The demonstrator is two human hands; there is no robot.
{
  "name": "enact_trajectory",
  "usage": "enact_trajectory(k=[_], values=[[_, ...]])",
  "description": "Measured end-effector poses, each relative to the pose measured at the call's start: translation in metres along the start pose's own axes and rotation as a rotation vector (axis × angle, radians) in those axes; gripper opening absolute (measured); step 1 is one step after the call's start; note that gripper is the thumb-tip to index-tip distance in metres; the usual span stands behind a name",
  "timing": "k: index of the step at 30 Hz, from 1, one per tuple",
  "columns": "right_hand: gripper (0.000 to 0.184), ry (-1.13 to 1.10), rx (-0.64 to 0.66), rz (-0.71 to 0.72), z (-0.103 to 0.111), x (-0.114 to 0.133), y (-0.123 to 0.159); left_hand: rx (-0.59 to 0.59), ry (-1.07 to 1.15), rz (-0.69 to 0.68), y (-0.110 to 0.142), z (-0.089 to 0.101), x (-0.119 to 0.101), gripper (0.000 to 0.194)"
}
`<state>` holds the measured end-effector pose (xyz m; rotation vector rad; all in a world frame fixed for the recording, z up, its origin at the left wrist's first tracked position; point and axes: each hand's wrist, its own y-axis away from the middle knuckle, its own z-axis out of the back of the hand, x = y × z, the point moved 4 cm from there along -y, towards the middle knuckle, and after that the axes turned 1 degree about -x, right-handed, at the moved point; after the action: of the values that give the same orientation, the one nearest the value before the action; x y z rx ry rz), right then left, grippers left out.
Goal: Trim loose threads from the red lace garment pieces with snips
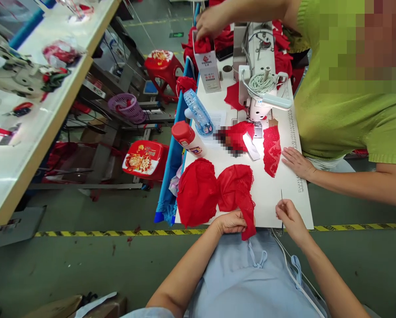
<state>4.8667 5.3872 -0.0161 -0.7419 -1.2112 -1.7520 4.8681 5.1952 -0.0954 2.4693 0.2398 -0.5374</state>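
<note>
The left hand (232, 221) is pinching a lace-trimmed strip of a red garment (213, 190) at the near edge of the white bench (267, 194), its fingers closing together on the cloth while the end of the strip is hanging past that edge toward the person's lap. The rest of the garment is lying in the near left corner, its two rounded parts touching side by side. The right hand (290, 216) is holding a thin dark tool (281, 195) near the near right corner, thumb and fingers clamping on it, and its tip is pointing toward the far edge; the hand is hiding too much to tell what kind of tool it is. Along the left edge a blue cloth pouch (166, 194) is hanging, and just inside that edge a red-lidded bottle (188, 139) is resting beyond the garment, with a translucent blue object (199, 112) sitting behind it. A sewing machine (259, 106) is occupying the far half, and a red lace piece (272, 152) is lying apart from the garment, toward the right edge. Beside it, a co-worker's flat hand (299, 163) is resting on that edge, while the co-worker's other hand (213, 22) is reaching into a white box (208, 73) near the far left corner; its grip cannot be told.
</note>
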Motion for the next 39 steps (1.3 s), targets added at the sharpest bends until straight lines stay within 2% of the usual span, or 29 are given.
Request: enact_trajectory(k=[3,6,9,12,14,16,21,25,29,31,34,36,39], values=[[0.037,-0.119,0.096,-0.096,-0.001,0.0,0.021,-0.155,-0.176,-0.114,0.0,-0.015,-0.008,0.019],[0.048,-0.286,0.131,-0.219,-0.003,-0.002,0.035,-0.436,-0.566,-0.251,0.006,-0.036,-0.029,0.018],[0.057,-0.385,0.115,-0.254,-0.005,-0.003,0.039,-0.681,-1.039,-0.211,0.019,-0.065,-0.054,0.021],[0.063,-0.449,0.128,-0.282,-0.008,-0.007,0.04,-0.71,-1.316,-0.13,0.028,-0.094,-0.071,0.019],[0.065,-0.493,0.167,-0.297,-0.008,-0.008,0.041,-0.649,-1.389,-0.137,0.03,-0.109,-0.075,0.019],[0.066,-0.528,0.175,-0.292,-0.006,-0.007,0.041,-0.587,-1.46,-0.117,0.028,-0.115,-0.073,0.021],[0.065,-0.476,0.026,-0.295,-0.004,-0.009,0.035,-0.46,-1.537,-0.045,0.015,-0.104,-0.051,0.035],[0.054,-0.437,-0.005,-0.326,-0.009,-0.021,0.027,-0.386,-1.48,-0.092,0.008,-0.094,-0.036,0.043],[0.043,-0.505,-0.001,-0.333,-0.01,-0.038,0.019,-0.337,-1.421,-0.174,0.006,-0.09,-0.035,0.045],[0.044,-0.539,0.01,-0.349,-0.011,-0.044,0.017,-0.379,-1.416,-0.274,0.004,-0.085,-0.041,0.043],[0.046,-0.561,0.018,-0.358,-0.014,-0.047,0.015,-0.552,-1.488,-0.451,0.0,-0.066,-0.048,0.043],[0.049,-0.551,0.03,-0.36,-0.016,-0.044,0.016,-0.628,-1.594,-0.473,-0.007,-0.046,-0.044,0.047],[0.052,-0.519,0.029,-0.331,-0.012,-0.033,0.02,-0.679,-1.808,-0.442,-0.017,-0.014,-0.029,0.055]])
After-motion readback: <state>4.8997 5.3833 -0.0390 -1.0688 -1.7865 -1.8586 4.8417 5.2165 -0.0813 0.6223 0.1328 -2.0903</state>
